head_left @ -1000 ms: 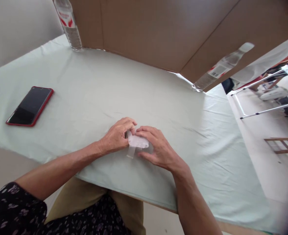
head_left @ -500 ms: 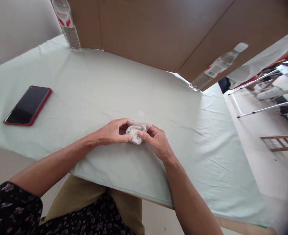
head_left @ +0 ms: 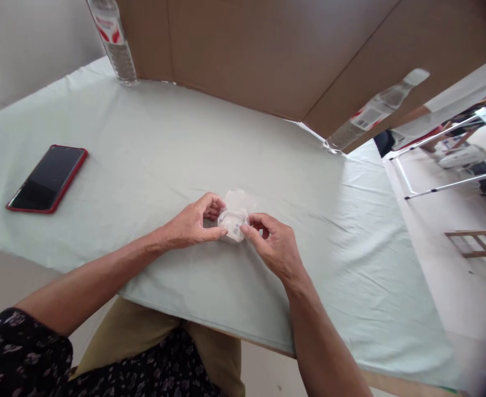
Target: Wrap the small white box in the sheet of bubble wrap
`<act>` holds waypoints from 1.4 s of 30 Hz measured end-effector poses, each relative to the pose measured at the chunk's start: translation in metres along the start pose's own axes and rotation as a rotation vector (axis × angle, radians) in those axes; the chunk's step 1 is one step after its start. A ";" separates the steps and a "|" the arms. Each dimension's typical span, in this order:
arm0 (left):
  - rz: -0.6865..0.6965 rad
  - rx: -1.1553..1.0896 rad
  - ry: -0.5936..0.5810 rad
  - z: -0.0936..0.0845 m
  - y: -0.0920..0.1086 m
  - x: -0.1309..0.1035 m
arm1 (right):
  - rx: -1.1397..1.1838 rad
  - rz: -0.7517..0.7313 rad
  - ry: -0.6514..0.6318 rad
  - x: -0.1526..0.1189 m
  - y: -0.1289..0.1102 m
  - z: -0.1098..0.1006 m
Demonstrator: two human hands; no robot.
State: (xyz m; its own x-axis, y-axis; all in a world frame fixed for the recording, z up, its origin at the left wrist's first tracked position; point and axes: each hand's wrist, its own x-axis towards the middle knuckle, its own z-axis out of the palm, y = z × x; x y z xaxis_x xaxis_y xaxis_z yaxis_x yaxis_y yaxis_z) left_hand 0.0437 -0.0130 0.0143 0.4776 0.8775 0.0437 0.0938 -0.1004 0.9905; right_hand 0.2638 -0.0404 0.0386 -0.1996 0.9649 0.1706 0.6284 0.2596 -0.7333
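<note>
Between my hands, near the front edge of the table, rests a small whitish packet in crinkled translucent plastic [head_left: 233,226]. A sheer flap of the plastic lies flat on the cloth just behind it. My left hand [head_left: 197,221] grips its left side, with the thumb at the near corner and the fingers curled behind. On the right side, my right hand [head_left: 273,242] pinches the edge between thumb and curled fingers. What lies inside the plastic is too small and blurred to make out.
A phone in a red case [head_left: 48,179] lies at the left on the pale green tablecloth [head_left: 152,143]. Brown cardboard panels [head_left: 243,55] stand along the back. One water bottle [head_left: 117,47] stands at the back left, another bottle [head_left: 375,113] at the right.
My right hand has shifted slightly right and its fingers have drawn back from the far side. The plastic flap now lies spread behind the packet instead of bunched under the fingers.
</note>
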 end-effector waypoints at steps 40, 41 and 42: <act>0.012 0.124 -0.207 -0.012 0.004 0.004 | 0.504 0.216 0.056 0.016 0.010 0.024; -0.005 0.092 -0.206 -0.011 0.004 0.005 | 0.497 0.204 0.057 0.015 0.009 0.023; -0.016 0.063 -0.205 -0.011 0.004 0.005 | 0.479 0.189 0.055 0.014 0.008 0.021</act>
State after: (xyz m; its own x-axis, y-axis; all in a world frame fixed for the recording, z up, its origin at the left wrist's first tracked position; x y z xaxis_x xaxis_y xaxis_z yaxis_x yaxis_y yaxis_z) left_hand 0.0369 -0.0043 0.0198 0.6427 0.7661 -0.0055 0.1542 -0.1223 0.9804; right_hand 0.2505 -0.0260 0.0210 -0.0677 0.9972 0.0310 0.2321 0.0459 -0.9716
